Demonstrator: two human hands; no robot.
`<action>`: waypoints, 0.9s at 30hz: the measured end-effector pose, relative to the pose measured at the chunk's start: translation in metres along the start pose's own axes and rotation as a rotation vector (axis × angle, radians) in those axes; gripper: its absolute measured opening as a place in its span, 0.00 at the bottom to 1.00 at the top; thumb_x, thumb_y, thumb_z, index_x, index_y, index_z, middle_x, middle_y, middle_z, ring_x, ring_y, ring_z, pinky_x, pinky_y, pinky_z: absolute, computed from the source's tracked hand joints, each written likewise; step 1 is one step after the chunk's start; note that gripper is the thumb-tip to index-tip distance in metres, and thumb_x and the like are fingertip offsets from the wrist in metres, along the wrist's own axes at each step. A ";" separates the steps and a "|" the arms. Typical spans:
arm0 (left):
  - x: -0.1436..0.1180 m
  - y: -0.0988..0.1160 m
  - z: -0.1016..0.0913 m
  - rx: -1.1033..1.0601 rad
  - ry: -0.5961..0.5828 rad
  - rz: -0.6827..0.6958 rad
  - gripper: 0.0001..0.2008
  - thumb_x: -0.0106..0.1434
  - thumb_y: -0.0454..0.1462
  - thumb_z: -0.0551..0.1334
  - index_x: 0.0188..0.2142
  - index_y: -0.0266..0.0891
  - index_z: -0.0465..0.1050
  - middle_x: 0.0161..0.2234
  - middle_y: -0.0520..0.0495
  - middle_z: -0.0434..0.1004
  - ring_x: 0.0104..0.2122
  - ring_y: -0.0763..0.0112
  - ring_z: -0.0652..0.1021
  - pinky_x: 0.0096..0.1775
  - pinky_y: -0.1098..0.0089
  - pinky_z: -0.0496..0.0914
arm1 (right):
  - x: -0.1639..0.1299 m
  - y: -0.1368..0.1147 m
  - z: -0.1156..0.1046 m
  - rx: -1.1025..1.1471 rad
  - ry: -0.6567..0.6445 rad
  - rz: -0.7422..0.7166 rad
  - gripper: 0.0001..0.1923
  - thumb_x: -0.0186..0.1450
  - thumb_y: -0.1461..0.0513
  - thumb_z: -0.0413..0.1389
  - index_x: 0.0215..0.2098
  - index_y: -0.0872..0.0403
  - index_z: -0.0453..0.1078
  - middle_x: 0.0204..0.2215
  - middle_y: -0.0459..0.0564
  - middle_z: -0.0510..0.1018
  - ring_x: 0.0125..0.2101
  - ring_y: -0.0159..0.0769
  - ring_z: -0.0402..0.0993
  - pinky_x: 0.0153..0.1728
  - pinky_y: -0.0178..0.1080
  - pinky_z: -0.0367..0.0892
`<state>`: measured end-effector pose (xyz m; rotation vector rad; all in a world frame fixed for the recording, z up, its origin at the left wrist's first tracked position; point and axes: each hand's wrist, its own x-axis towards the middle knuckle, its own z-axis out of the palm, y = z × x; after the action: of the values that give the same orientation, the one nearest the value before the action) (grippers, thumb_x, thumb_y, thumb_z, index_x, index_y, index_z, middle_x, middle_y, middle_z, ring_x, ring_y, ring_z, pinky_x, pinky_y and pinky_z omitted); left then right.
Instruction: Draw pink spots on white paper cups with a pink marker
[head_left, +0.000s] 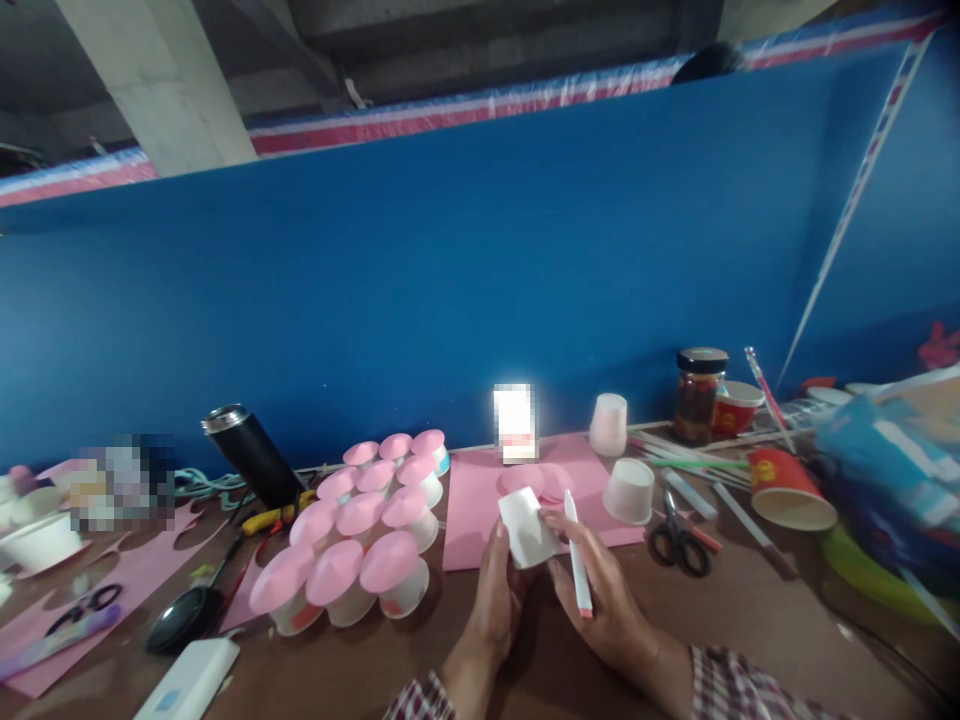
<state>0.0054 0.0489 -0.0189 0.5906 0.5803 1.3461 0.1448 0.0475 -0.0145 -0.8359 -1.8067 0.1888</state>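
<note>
Above the bench (750, 620) front edge: one white paper cup (527, 528), likely light, thin-walled and easily crushed, best gripped by its sides, pinched between both hands, left hand (496, 590) curled around it, right hand (600, 590) also clasping a pen (577, 555).

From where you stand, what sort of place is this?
Probably a craft workbench: rows of pink-capped paper cups, scissors and a pink paper sheet, with the left hand holding a white paper cup.

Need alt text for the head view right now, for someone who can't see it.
Both hands hold a white paper cup over a brown table; the right hand also grips a white pen. Pink-topped cups cluster left, scissors lie right.
</note>
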 end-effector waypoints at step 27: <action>0.000 0.005 0.003 -0.018 -0.021 0.037 0.22 0.66 0.50 0.55 0.54 0.43 0.71 0.52 0.43 0.75 0.55 0.57 0.71 0.56 0.59 0.63 | 0.001 0.006 0.004 0.045 -0.027 0.193 0.16 0.67 0.63 0.52 0.53 0.53 0.65 0.47 0.58 0.77 0.48 0.45 0.76 0.48 0.45 0.74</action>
<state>0.0041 0.0489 -0.0133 0.6025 0.5420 1.3772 0.1436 0.0535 -0.0184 -0.9798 -1.7399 0.3648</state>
